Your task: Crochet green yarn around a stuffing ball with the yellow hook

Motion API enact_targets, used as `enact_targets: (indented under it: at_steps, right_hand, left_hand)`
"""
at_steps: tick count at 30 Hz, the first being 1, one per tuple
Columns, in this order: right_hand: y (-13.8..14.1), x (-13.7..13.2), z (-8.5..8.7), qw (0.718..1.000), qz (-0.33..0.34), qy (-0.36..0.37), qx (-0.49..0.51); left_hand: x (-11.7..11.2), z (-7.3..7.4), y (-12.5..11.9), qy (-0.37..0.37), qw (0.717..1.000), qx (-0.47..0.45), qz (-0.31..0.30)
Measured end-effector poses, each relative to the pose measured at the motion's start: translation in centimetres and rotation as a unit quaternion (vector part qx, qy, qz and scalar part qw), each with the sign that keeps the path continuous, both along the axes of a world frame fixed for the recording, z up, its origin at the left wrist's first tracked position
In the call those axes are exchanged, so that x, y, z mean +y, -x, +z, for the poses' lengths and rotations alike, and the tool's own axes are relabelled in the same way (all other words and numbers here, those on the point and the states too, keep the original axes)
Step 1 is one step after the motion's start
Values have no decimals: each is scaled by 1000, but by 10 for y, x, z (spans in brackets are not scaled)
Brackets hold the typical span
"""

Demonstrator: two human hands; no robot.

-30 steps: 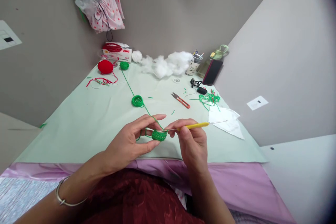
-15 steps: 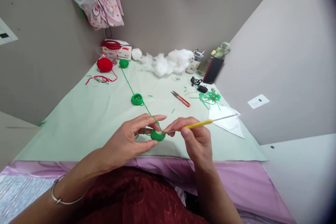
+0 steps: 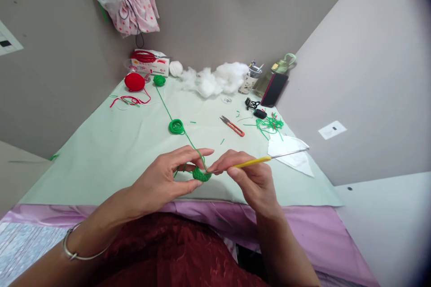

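Observation:
My left hand (image 3: pixel 171 175) pinches a small green crocheted piece (image 3: pixel 201 175) between thumb and fingers, just above the near part of the table. Green yarn (image 3: pixel 193 145) runs over its fingers, back to a flat green coil (image 3: pixel 176 127) and on to a small green ball (image 3: pixel 159 80). My right hand (image 3: pixel 251 177) is closed round a crochet hook (image 3: pixel 252 162) with a yellow handle. The hook's metal tip meets the edge of the crocheted piece; whether it is through a stitch is too small to tell.
Orange thread snips (image 3: pixel 232 126) lie beyond my hands. Behind are a red yarn ball (image 3: pixel 134 82), white stuffing (image 3: pixel 217 80), a pen cup (image 3: pixel 249 81), a bottle (image 3: pixel 279 68) and a phone (image 3: pixel 274 90). To the right are green yarn scraps (image 3: pixel 271 122) and white paper (image 3: pixel 289 154).
The hook's handle has tilted and shifted slightly left and down with my right hand. My left hand keeps nearly the same place with the crocheted piece.

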State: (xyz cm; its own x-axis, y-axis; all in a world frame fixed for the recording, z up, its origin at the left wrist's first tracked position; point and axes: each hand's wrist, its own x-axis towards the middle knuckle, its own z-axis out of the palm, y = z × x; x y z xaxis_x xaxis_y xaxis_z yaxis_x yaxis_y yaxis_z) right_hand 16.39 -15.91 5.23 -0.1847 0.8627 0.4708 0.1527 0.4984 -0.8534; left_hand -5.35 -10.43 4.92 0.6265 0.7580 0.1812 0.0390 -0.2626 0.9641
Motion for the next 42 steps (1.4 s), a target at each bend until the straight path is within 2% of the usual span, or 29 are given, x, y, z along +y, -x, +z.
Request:
enact_targets:
  at_steps: [8,12,17,21,23,26,28,30,34,38,42]
  right_hand:
    - [-4,2,10,999,12,-1,-53]
    - [-3,2,13,995,-3,2,-95]
    - [1,2,16,981,-6,-57,-187]
    - [3,3,13,953,-18,-142,-266]
    - [2,4,11,944,-21,-161,-286]
    - [0,3,5,968,-9,-147,-204]
    - [-1,2,-1,983,-13,-129,-129]
    - [0,0,-7,988,-33,-127,-83]
    - [4,-4,-19,984,-62,-159,-56]
    - [10,-7,-21,964,-102,-221,-103]
    - [15,-9,-22,917,-169,-302,-200]
  left_hand:
    - [2,-1,2,-28,999,11,-10]
    - [3,-4,3,-48,998,34,-9]
    - [4,-7,-1,-76,996,35,0]
    - [3,-5,-5,-22,999,23,22]
    - [1,-3,-5,20,999,21,32]
    - [-1,2,-3,57,998,18,31]
    - [-2,3,-2,57,998,5,30]
    - [-3,2,-2,46,998,-13,33]
    - [-4,1,-3,46,998,-27,23]
    - [-6,4,-6,26,998,-14,53]
    - [-10,7,-10,20,996,-16,89]
